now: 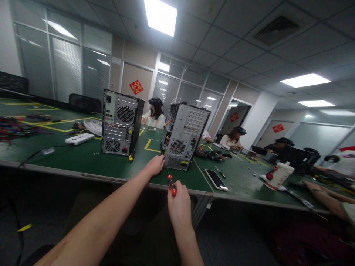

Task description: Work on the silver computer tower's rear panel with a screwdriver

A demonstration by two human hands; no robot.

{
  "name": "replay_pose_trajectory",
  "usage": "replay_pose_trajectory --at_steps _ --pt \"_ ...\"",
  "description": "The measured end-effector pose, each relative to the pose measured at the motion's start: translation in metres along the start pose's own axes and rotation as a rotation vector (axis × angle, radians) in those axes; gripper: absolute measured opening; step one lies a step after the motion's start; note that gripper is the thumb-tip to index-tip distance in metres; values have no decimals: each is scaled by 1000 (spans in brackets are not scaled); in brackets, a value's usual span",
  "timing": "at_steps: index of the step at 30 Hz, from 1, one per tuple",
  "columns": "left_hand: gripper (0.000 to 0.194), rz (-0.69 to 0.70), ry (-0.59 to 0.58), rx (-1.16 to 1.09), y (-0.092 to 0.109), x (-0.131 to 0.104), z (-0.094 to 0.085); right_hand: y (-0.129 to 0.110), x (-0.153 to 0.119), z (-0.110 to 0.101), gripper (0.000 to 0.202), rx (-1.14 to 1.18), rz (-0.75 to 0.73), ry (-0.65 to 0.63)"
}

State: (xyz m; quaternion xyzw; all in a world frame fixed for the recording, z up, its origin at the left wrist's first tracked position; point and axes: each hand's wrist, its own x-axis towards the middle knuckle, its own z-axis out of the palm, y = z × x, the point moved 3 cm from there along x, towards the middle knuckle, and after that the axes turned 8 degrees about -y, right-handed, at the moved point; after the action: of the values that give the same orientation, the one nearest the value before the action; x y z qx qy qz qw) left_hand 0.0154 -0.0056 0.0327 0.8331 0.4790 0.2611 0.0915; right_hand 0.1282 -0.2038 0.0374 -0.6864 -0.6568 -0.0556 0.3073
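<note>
A computer tower case stands upright before me, tilted in the picture, its back panel with slots and a round fan grille facing me. At its lower left edge, my left hand has its fingers closed against the case; their tips are partly hidden. My right hand grips a screwdriver by its red and black handle. The screwdriver's thin shaft points up toward the bottom edge of the case, and whether its tip touches a screw is too small to tell.
To the left stands a second computer case, with a yellow-and-black screwdriver beside it. A white power strip and a tangle of cables lie farther left. Rightward are a phone, a white jug and co-workers.
</note>
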Motion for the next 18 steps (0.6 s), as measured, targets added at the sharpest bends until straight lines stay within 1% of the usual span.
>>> replay_pose_trajectory --at_steps 2,4,8,9,12,14,16,18 --pt "25 3 2 -3 1 0 0 -1 -2 0 25 -7 1 20" --pt "26 -3 -4 -9 1 0 0 -1 -3 0 27 -4 -5 19" --pt "25 1 -8 -12 0 1 0 2 -2 4 6 52 -23 -19" --pt "25 6 -5 -11 0 1 1 3 -1 6 5 71 -9 -32" --pt "25 12 -3 -2 -1 3 3 9 -2 12 9 137 54 -55" --pt "24 9 -3 1 -2 3 3 12 -4 17 17 193 58 -33" --pt "24 10 3 0 -1 2 3 15 -7 22 23 239 14 14" --pt "24 11 5 -9 -1 1 2 18 -10 29 27 252 -91 81"
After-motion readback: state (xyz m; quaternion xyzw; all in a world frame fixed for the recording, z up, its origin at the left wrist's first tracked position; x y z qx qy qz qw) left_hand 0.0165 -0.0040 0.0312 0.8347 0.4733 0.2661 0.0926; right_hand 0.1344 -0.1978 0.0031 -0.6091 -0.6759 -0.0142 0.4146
